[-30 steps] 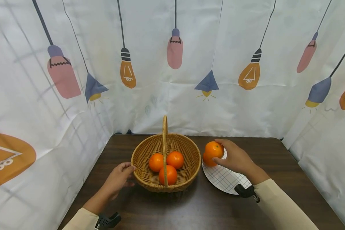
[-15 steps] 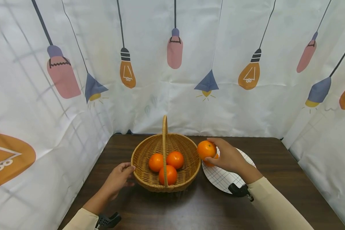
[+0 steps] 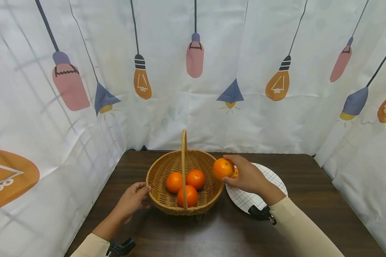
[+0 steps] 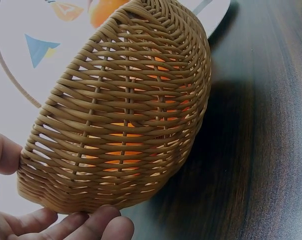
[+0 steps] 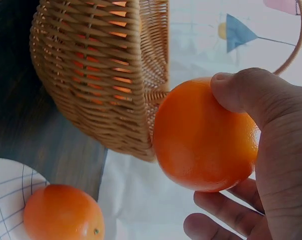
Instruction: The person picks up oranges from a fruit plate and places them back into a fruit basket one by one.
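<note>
A wicker basket [image 3: 154, 194] with a tall handle stands on the table, holding three oranges [image 3: 175, 182]. My left hand [image 3: 133, 200] grips the basket's left rim; in the left wrist view the thumb is on the rim and the fingers lie along the woven outer wall. My right hand [image 3: 251, 177] holds another orange [image 5: 206, 137] between thumb and fingers, at the basket's right rim. Below and behind it, one more orange [image 5: 63, 215] lies on the checked white plate [image 5: 5, 187], mostly hidden by the right hand in the head view.
The plate stands close to the basket's right side on a dark wooden table [image 3: 212, 235]. The basket's handle [image 3: 183, 157] arches up over its middle. A white curtain [image 3: 167, 117] printed with lamps surrounds the table at the back and sides.
My right hand has carried the orange left, from over the plate to the basket's right rim. The left hand stays on the left rim, and the basket has not moved.
</note>
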{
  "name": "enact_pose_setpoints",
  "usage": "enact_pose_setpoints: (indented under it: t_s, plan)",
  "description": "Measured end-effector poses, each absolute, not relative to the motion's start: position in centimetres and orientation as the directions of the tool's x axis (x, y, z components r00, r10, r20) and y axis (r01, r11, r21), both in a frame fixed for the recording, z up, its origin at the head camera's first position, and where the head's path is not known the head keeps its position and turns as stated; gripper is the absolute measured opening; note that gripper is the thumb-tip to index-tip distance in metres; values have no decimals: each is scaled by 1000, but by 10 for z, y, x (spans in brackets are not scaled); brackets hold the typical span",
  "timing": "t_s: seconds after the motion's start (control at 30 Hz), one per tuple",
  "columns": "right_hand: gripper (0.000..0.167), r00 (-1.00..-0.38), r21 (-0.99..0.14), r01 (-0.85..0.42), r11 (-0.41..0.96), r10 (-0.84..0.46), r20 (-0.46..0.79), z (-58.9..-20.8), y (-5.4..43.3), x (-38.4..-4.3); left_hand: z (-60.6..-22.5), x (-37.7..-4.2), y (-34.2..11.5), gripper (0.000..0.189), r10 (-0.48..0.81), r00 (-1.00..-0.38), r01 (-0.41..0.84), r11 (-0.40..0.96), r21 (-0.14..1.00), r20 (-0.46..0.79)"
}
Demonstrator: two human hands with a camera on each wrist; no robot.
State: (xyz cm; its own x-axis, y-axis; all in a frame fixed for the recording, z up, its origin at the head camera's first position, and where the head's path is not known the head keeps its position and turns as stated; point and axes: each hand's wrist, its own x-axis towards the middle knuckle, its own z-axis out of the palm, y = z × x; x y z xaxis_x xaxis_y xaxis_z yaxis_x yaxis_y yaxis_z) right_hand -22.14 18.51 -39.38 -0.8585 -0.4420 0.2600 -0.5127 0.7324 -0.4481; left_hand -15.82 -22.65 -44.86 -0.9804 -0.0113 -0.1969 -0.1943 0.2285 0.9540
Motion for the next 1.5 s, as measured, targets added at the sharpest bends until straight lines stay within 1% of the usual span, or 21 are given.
enact_pose_setpoints:
  t_s: [0.5,0.77,1.07,1.37,1.5]
  plan:
    - [77,-851,-458,-525,718,-464,247,-395,165,-218,-446,-157,-225,51,-29,-976,-216,227,950,-215]
    - [78,-844,-461,-533,710,-485,230,-397,159,-217,-446,-157,-225,51,-31,-976,-217,227,949,-216]
    - [76,-828,-438,-558,705,-508,236,-403,157,-218,-447,-158,-225,56,-14,-978,-206,239,949,-208]
    - [71,-815,-438,-574,691,-530,232,-406,159,-220,-450,-160,-227,59,-13,-977,-210,238,948,-213]
    - [71,-819,-437,-569,696,-525,231,-406,161,-220,-451,-160,-227,59,-17,-976,-215,236,948,-217]
